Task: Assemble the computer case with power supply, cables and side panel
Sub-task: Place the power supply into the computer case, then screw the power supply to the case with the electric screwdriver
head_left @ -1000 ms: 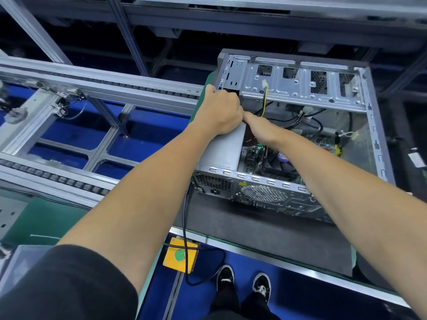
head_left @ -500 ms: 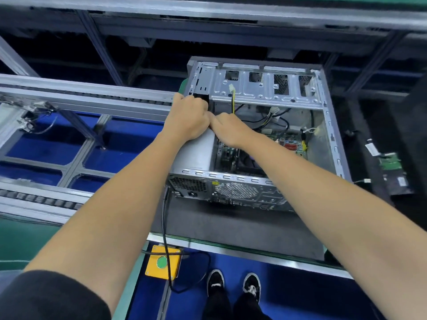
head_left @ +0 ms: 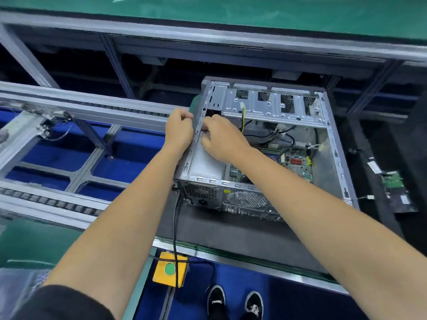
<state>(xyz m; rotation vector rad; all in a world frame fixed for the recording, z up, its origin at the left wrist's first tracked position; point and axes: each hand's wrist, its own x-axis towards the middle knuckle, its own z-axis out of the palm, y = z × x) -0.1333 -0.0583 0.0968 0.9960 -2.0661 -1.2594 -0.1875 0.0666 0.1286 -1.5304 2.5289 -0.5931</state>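
The open computer case [head_left: 332, 144] lies on its side on a dark mat. The silver power supply [head_left: 205, 166] sits in its near left corner. My left hand [head_left: 179, 131] is outside the case's left wall, with its fingers curled against the wall's top rail. My right hand [head_left: 223, 139] reaches inside over the far end of the power supply, fingers curled down at its far left corner by the rail. What the fingertips hold is hidden. Loose yellow and black cables [head_left: 269, 133] lie over the motherboard [head_left: 297, 163]. No side panel is in view.
A black power cord [head_left: 175, 229] runs from the case's rear down past a yellow box with a green button [head_left: 169, 270]. Conveyor rails [head_left: 87, 107] stretch to the left. A green circuit board [head_left: 392, 181] lies at the right. My shoes [head_left: 234, 301] show below the bench edge.
My left hand has moved off the top of the power supply to the outside of the case's left wall. The right hand stays at the supply's far end. My view has swung left.
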